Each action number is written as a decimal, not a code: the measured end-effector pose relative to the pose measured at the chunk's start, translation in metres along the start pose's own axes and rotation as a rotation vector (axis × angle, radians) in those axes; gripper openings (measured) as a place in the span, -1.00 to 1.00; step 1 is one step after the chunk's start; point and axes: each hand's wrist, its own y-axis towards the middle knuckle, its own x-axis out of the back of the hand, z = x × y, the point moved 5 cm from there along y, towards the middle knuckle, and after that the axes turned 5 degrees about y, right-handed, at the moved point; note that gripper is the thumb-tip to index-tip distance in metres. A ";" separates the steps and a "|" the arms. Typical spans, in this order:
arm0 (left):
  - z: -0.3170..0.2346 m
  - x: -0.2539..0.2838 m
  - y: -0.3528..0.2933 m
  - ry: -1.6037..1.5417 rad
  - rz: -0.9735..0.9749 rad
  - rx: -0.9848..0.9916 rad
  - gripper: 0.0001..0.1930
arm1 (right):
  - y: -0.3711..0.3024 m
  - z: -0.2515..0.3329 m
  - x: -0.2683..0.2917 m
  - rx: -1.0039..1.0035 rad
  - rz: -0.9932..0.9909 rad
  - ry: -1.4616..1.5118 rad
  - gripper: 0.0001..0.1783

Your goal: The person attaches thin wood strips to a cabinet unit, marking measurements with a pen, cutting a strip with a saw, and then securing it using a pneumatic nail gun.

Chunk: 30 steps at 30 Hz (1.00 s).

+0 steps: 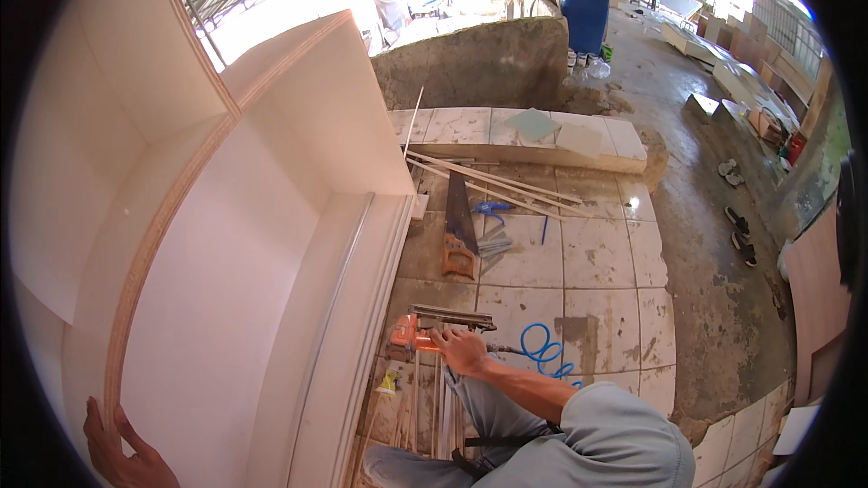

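Note:
In my right hand [463, 352] is an orange air nail gun [402, 336], its dark magazine lying across the top above the tiles. A blue coiled air hose [541, 350] runs off to the right of the tool. My left hand [127, 459], at the lower left, grips the wood-coloured front edge [136, 298] of a large white cabinet, with the thumb on one side and fingers on the other. The cabinet's pale inner panel [221, 289] fills much of the left side. Near my leg lies a small yellow packet [389, 382].
On the tiled floor [592, 258] lie a handsaw [459, 226], a blue pistol-shaped tool [493, 209], grey strips [495, 242] and long thin wood strips [506, 183]. A low tiled ledge [452, 126] crosses behind them. Farther off stand a blue bin [585, 14] and leaning boards; sandals [741, 235] lie right.

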 end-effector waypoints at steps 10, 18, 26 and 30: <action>0.004 -0.006 -0.003 0.057 0.039 -0.012 -0.65 | 0.001 0.003 0.005 0.004 -0.005 0.005 -0.51; 0.003 -0.007 -0.005 0.049 0.045 0.012 -0.64 | 0.000 0.000 0.001 0.011 0.003 -0.019 -0.43; 0.005 -0.009 -0.007 0.054 0.055 -0.002 -0.65 | -0.002 0.000 0.001 0.007 -0.004 -0.015 -0.44; 0.003 -0.008 -0.006 0.078 0.050 -0.002 -0.64 | -0.002 0.000 0.003 -0.002 -0.018 -0.008 -0.46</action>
